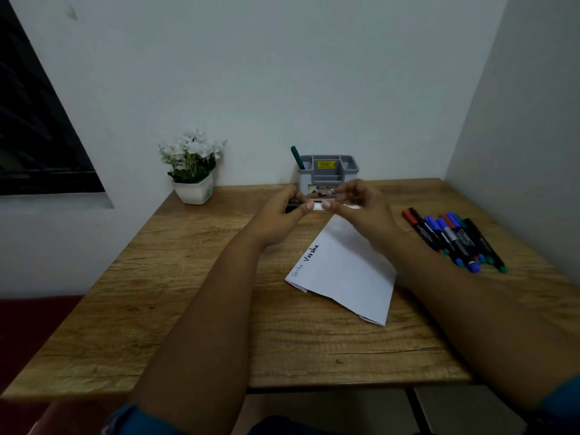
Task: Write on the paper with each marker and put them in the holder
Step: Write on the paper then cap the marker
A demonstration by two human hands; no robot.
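Holding one marker with a white barrel and black end level between them, the left hand and right hand meet above the far middle of the wooden table. Left fingers close on the black end; right fingers pinch the white barrel. Whether the cap is on or off cannot be told.

Head view, further items:
- The folded white paper sheet lies on the table beneath the hands, with handwriting along its left edge.
- The grey plastic compartment holder stands at the far edge behind the hands; one green-capped marker leans in its left compartment.
- A cluster of loose markers with red, blue, green and black caps lies right of the paper.
- A white pot of white flowers stands far left.
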